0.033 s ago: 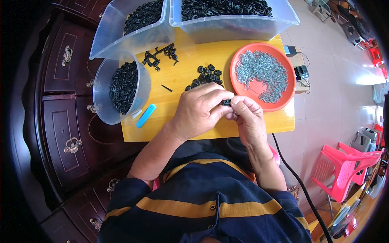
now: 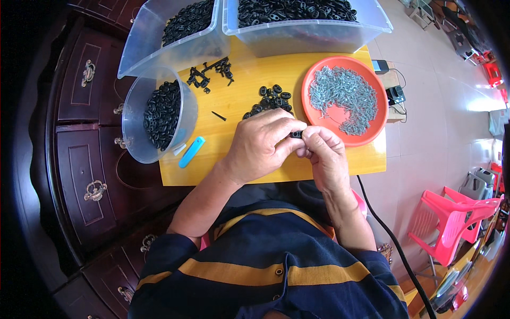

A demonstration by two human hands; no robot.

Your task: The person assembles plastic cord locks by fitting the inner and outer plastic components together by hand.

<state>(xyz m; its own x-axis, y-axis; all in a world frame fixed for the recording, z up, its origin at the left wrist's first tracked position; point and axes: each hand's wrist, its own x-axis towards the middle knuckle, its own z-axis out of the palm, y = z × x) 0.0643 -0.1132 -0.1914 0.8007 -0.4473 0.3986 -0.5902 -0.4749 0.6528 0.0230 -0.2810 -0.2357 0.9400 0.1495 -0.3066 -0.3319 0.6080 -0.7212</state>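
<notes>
Between the thumb and forefinger of my left hand is a small black plastic piece with two holes. My right hand is closed in a pinch against the right end of that piece. Whatever its fingertips may hold is hidden. Just beyond my left hand lies a loose pile of similar black oval pieces. To the right, close to my right hand, an orange-red round tray carries a heap of small silver screws.
Two clear bins of black parts stand at the back. A clear round tub of black pieces sits left. Nearby lie a light-blue tool handle, a thin black stick and black scraps. Dark drawers border the left.
</notes>
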